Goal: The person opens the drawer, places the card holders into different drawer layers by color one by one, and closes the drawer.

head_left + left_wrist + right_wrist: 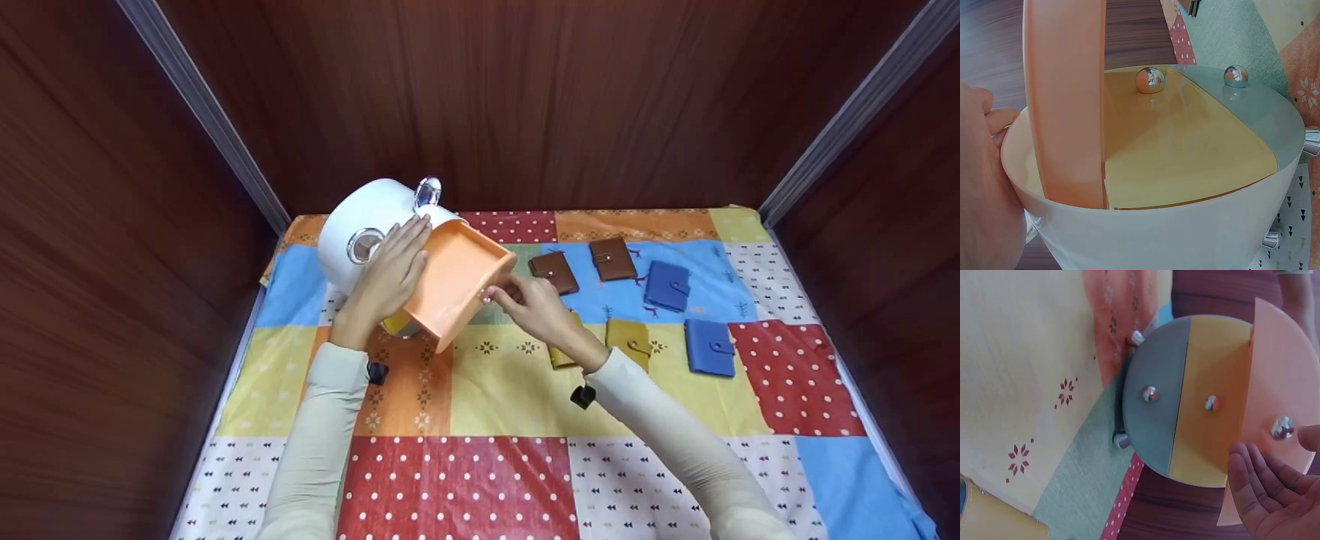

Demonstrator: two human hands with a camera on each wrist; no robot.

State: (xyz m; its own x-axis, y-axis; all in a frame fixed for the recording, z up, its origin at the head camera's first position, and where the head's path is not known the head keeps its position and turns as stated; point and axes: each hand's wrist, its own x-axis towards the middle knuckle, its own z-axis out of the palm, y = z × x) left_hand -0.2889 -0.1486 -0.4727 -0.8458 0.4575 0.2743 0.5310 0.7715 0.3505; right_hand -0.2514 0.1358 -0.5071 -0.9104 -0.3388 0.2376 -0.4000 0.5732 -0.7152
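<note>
A white drum-shaped drawer box (337, 240) with chrome legs stands at the back left of the table. Its orange drawer (454, 274) is pulled far out, and the part that shows holds nothing. The yellow drawer (1210, 360) and grey-green drawer (1154, 363) beside it are closed, each with a chrome knob. My left hand (390, 270) lies with straight fingers against the drum's rounded side, next to the orange drawer. At the orange front, my right hand (1275, 495) has loosely extended fingers by the panel's edge. Its thumb is near the chrome knob (1283, 428), which stays visible and ungripped.
To the right lie two brown snap wallets (613, 259), two blue ones (709, 347) and two yellow ones (628, 343), one partly behind my right wrist. A patchwork cloth (480, 480) covers the table. Dark wood panels (487, 105) enclose the back and sides.
</note>
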